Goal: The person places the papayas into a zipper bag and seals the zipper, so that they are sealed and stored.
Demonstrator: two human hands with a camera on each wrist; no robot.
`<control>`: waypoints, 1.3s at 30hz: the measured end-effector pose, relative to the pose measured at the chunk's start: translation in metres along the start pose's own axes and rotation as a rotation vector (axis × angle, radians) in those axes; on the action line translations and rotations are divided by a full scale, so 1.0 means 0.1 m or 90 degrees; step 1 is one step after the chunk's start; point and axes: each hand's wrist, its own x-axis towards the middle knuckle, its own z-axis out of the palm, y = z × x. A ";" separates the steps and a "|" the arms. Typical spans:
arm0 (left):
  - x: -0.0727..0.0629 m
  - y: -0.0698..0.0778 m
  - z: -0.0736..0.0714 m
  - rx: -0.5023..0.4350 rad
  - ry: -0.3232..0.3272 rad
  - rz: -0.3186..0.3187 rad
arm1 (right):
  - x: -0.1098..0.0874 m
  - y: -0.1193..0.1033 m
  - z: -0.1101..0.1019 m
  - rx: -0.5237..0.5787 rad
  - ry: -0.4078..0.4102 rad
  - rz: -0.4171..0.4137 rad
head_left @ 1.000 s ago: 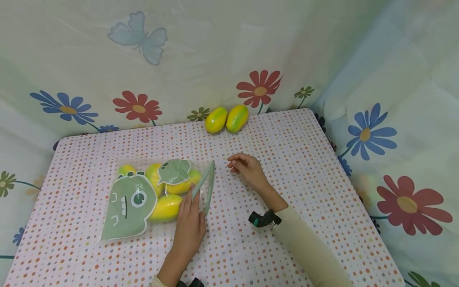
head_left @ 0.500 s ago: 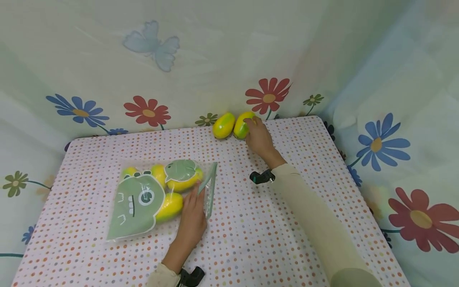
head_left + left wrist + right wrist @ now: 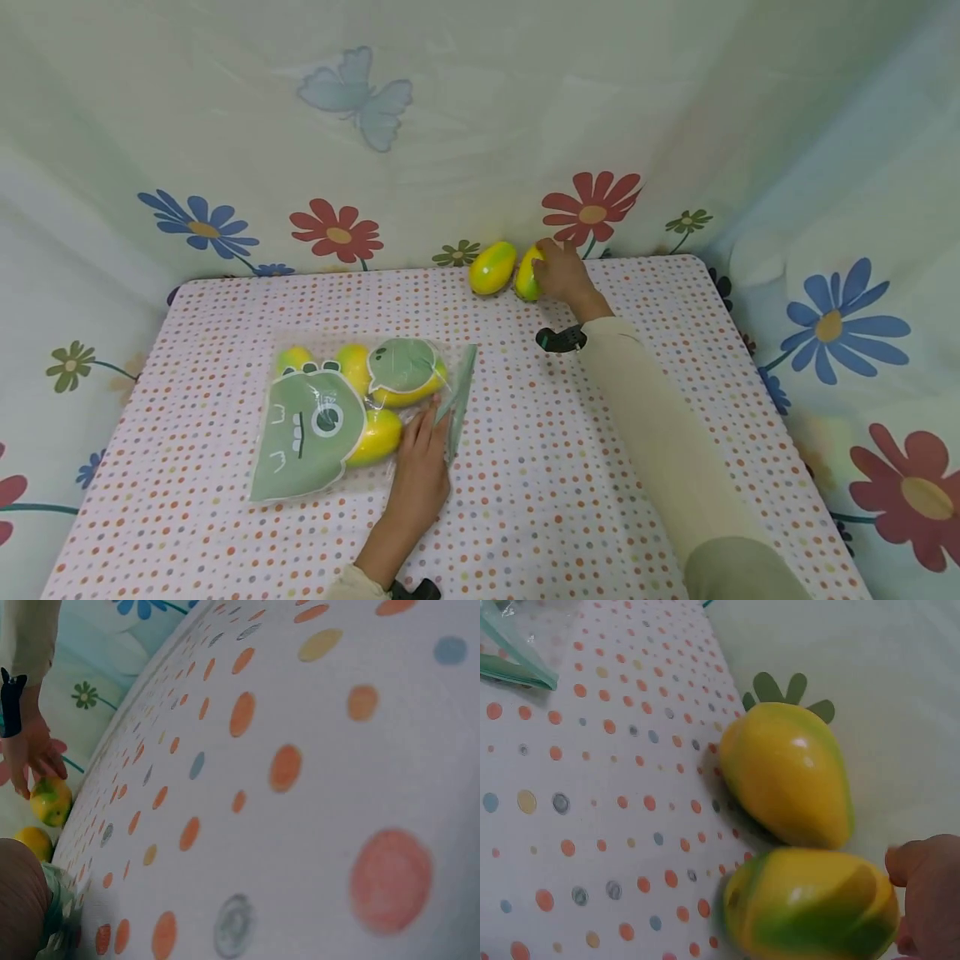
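My right hand (image 3: 564, 275) reaches the back edge of the table and holds the right one of two glossy yellow-green mangoes (image 3: 528, 275), its fingers bent over the far side. In the right wrist view, fingertips meet the end of that mango (image 3: 810, 904). The other mango (image 3: 492, 268) lies close on its left. My left hand (image 3: 422, 479) rests on the open end of a clear zip bag (image 3: 307, 442) with a green cartoon monster print, its fingers extended along the plastic near the green zip strip (image 3: 462, 392). Several more yellow fruits (image 3: 377, 437) lie inside the bag.
A white cloth with coloured dots covers the table (image 3: 540, 467). Behind and at both sides hangs a pale curtain (image 3: 480, 108) with printed flowers and a butterfly; the two loose mangoes lie right against it at the back edge.
My right hand has moved from the middle of the table to the right mango at the back and taken hold of it. My left hand has stayed at the bag's open end.
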 end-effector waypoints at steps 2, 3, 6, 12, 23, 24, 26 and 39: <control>-0.01 0.01 0.02 0.009 0.005 0.005 | -0.03 -0.01 0.01 0.017 0.035 -0.001; -0.02 0.02 0.02 0.014 0.008 0.007 | -0.05 -0.02 0.02 0.021 0.048 0.000; -0.04 0.04 0.04 0.021 0.009 0.014 | -0.13 -0.03 0.01 0.032 0.049 0.017; -0.07 0.06 -0.01 0.018 -0.009 0.006 | -0.31 -0.02 -0.12 0.066 -0.085 0.037; -0.04 0.21 -0.29 0.022 0.039 0.009 | -0.97 0.13 -0.09 0.198 -0.160 0.049; -0.04 0.22 -0.31 0.019 0.052 0.010 | -1.05 0.12 -0.05 0.225 -0.152 0.057; -0.05 0.25 -0.35 0.011 0.074 0.017 | -1.21 0.10 0.07 0.291 -0.140 0.066; -0.10 0.42 -0.39 -0.013 0.075 0.031 | -1.83 -0.05 0.70 0.501 -0.116 0.013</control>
